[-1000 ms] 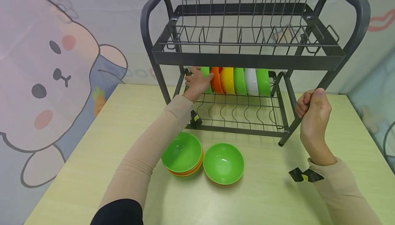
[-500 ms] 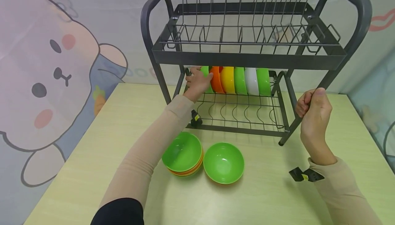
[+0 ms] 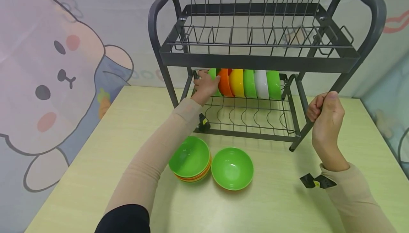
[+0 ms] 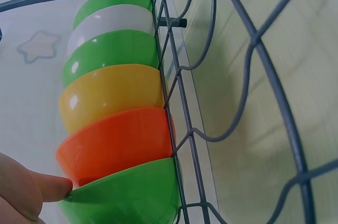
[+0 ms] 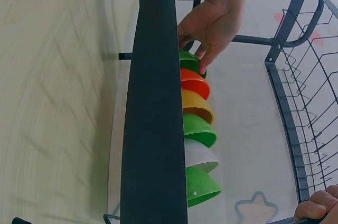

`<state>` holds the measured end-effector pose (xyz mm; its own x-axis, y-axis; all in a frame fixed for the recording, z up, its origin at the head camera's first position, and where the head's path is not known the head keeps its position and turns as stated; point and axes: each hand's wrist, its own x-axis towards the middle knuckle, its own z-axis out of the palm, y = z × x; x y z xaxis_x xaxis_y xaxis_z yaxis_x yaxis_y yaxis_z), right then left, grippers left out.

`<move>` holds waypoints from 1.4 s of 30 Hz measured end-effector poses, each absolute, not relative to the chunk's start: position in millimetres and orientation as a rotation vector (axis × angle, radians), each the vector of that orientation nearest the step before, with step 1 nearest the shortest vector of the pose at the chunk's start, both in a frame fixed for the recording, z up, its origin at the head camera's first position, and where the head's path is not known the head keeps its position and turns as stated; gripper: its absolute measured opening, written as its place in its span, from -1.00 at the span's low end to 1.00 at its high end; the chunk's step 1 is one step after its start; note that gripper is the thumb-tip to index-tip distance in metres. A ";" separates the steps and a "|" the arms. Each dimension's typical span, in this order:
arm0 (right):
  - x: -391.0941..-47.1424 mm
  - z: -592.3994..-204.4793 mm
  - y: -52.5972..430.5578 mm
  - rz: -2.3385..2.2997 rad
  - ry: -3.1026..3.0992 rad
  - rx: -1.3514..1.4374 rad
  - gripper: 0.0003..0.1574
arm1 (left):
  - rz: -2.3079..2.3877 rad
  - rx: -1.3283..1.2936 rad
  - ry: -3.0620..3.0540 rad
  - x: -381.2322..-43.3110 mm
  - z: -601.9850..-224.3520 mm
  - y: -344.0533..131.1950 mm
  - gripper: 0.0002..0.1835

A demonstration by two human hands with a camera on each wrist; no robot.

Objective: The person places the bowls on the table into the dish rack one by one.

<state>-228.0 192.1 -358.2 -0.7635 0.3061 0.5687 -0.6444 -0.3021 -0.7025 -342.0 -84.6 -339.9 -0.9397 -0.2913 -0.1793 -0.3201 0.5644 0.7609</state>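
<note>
My left hand point(image 3: 205, 87) reaches under the upper shelf and holds a green bowl point(image 4: 127, 197) at the left end of a row on the lower shelf. In the left wrist view its thumb point(image 4: 53, 187) lies on the rim; the right wrist view shows the fingers about that bowl. Beside it stand an orange bowl point(image 3: 225, 84), a yellow bowl point(image 3: 237, 84), a green bowl point(image 3: 250, 84), a white bowl point(image 3: 261, 85) and another green bowl point(image 3: 274, 85), all on edge. My right hand point(image 3: 327, 126) grips the right front leg of the dark dish rack point(image 3: 255, 62).
On the table point(image 3: 271, 204) in front of the rack stands a stack of bowls point(image 3: 189, 157) with a green one on top. A green bowl point(image 3: 232, 169) sits just right of it. The rack's upper wire shelf point(image 3: 246, 44) hangs over the bowl row.
Both hands keep their places on the bowl and the rack leg. The whole head view shifts very slightly; the bowls look unmoved.
</note>
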 end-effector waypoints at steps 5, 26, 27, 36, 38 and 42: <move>-227.6 -357.3 192.4 2.105 -1.344 0.436 -0.47 | 1.355 -0.525 2.746 -341.2 -338.7 -85.2 -0.33; -221.4 -352.8 198.6 2.143 -1.451 0.410 -0.50 | 1.505 -0.357 2.785 -329.7 -334.0 -89.1 -0.33; -220.6 -352.0 199.4 2.143 -1.469 0.407 -0.51 | 1.522 -0.350 2.784 -328.5 -332.9 -89.0 -0.34; -212.6 -346.9 205.8 2.158 -1.595 0.303 -0.79 | 1.615 -0.213 2.895 -321.2 -330.4 -90.5 -0.40; -210.2 -346.9 206.3 2.142 -1.591 0.264 -0.85 | 1.627 -0.182 2.901 -319.3 -329.8 -91.1 -0.40; -203.7 -347.4 208.7 2.097 -1.510 0.198 -0.74 | 1.645 -0.113 2.914 -314.4 -327.3 -92.0 -0.40</move>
